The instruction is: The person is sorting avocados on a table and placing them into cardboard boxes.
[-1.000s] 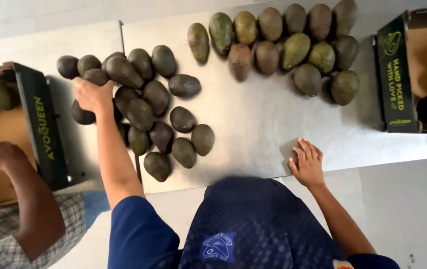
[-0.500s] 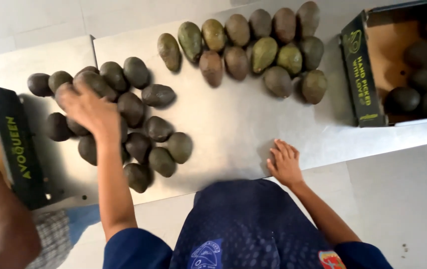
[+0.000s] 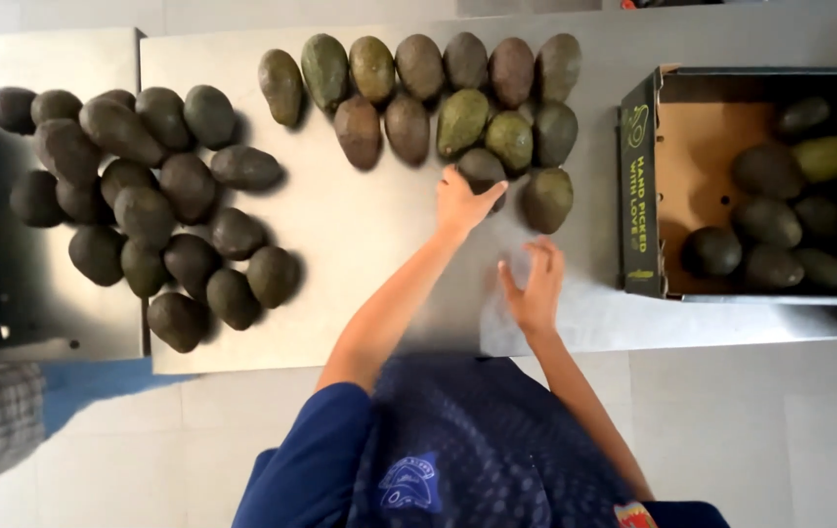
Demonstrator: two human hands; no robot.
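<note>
Left hand (image 3: 464,200) gripping a dark avocado (image 3: 483,168) at upper centre; right hand (image 3: 534,286) spread, empty — box (image 3: 639,186) part-filled, many unsorted.

Bright, even overhead light; soft shadows, slight motion blur, mild glare.

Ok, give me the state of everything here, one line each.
Left hand: gripping an avocado.
Right hand: open, fingers spread, holding nothing.
Box: open, partly filled with avocados.
Left pile: loose heap on the table.
Middle group: laid in rough rows.
</note>
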